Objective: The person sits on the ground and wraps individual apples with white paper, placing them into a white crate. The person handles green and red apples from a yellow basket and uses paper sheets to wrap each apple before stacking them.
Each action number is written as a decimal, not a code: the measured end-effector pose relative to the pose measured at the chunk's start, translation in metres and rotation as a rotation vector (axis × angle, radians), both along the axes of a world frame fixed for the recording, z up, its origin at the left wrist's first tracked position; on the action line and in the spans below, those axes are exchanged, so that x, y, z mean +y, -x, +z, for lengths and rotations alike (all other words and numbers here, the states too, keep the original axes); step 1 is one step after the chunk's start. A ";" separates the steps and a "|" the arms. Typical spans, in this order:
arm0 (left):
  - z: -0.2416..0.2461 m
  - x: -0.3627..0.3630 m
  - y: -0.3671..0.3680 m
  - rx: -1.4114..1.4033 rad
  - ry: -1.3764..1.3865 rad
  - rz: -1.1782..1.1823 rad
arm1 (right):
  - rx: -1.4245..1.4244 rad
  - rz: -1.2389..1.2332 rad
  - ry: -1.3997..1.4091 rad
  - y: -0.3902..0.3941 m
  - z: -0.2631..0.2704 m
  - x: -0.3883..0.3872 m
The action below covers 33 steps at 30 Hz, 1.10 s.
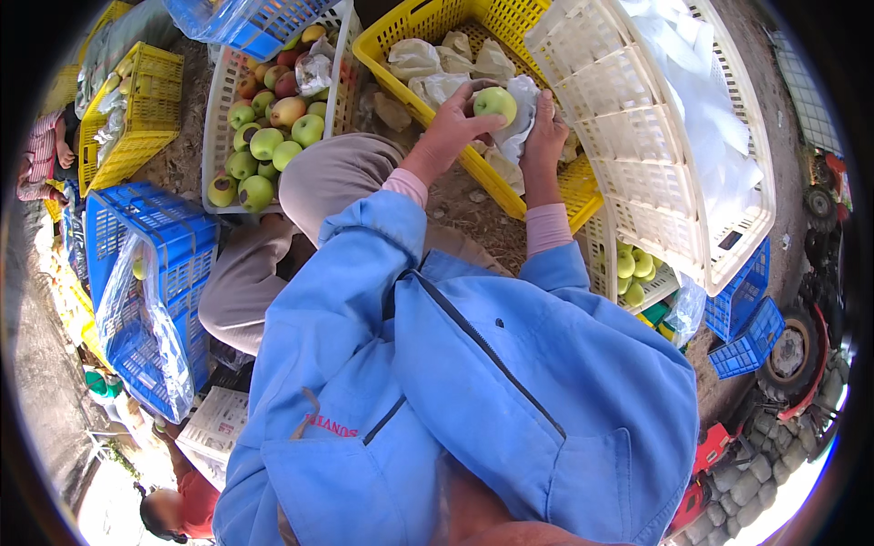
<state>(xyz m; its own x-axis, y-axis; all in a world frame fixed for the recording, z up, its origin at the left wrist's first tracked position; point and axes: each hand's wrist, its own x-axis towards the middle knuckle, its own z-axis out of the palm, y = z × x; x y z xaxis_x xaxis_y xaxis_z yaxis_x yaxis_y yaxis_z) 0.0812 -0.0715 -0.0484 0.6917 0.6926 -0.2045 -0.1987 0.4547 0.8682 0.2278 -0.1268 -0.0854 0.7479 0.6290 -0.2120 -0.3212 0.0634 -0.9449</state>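
Note:
My left hand (pixel 452 130) grips a green apple (pixel 495 104), its thumb across the near side. Right beside it, my right hand (pixel 544 140) holds a crumpled white paper wrapper (pixel 517 116) against the apple's right side. Both hands are above a yellow plastic crate (pixel 392 82), where several pale paper-wrapped bundles (pixel 416 58) lie. What is inside those wrappings is hidden. To the left, a white crate (pixel 209 143) holds many loose green and reddish apples (pixel 266 143), a few with dark spots.
On the right stands a tall white crate (pixel 635 130) with white foam sheets (pixel 710 123). Green apples (pixel 635 266) show in a crate below it. Blue crates (pixel 157 225) with clear plastic are at left. Other people (pixel 194 505) are at the left edge; a vehicle wheel (pixel 792 351) is at right.

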 end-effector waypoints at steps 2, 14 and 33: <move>0.002 0.006 0.004 -0.173 0.196 0.035 | -0.022 -0.083 -0.060 -0.008 0.001 0.001; 0.003 0.016 0.015 -0.316 0.613 0.049 | -0.468 0.613 0.693 -0.023 -0.028 -0.028; -0.017 0.013 0.011 0.592 -0.227 -0.049 | 0.660 -0.350 -0.087 -0.065 -0.012 -0.269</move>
